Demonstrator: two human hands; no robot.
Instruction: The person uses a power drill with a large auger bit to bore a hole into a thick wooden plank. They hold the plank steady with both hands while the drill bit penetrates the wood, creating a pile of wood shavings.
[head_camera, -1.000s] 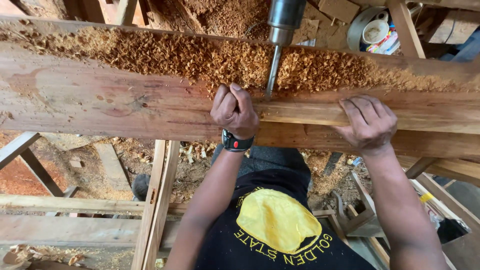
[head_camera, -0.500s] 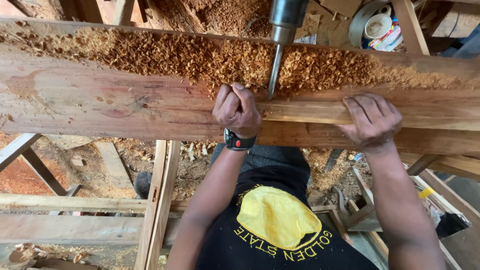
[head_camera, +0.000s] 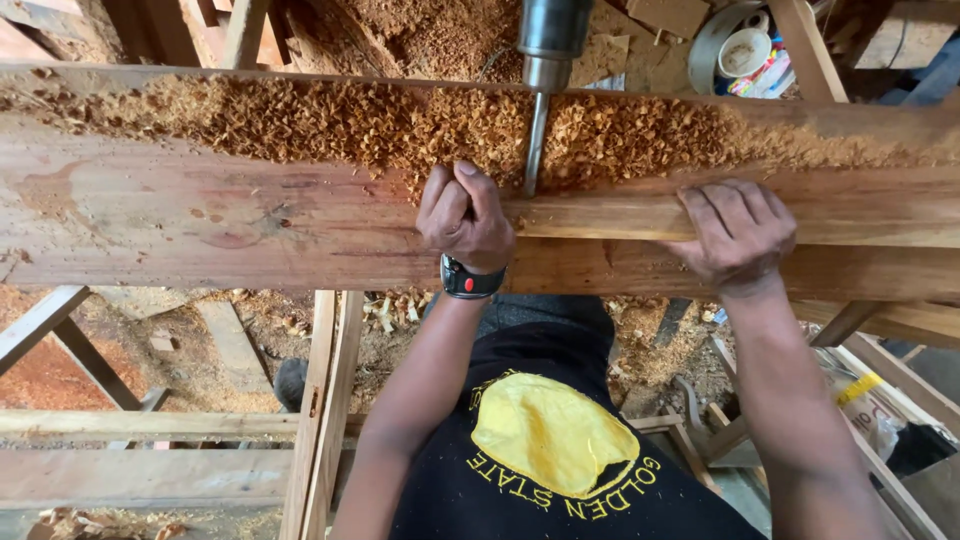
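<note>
Head view: the left hand (head_camera: 465, 215) is gripping the end of a wooden strip (head_camera: 640, 215) at frame centre, fist closed. The right hand (head_camera: 740, 232) is pressing it, fingers curled, beside the drill bit (head_camera: 536, 140).

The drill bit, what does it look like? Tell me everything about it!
The drill bit is a thin grey metal rod, twisted along its length. It hangs almost straight down from a thick shiny chuck at the top of the picture. Its tip meets a narrow strip of wood lying on a wide plank. Heaps of shavings lie on both sides of it. The left hand, closed in a fist, grips the strip right beside the tip; the right hand presses the strip farther along.
</note>
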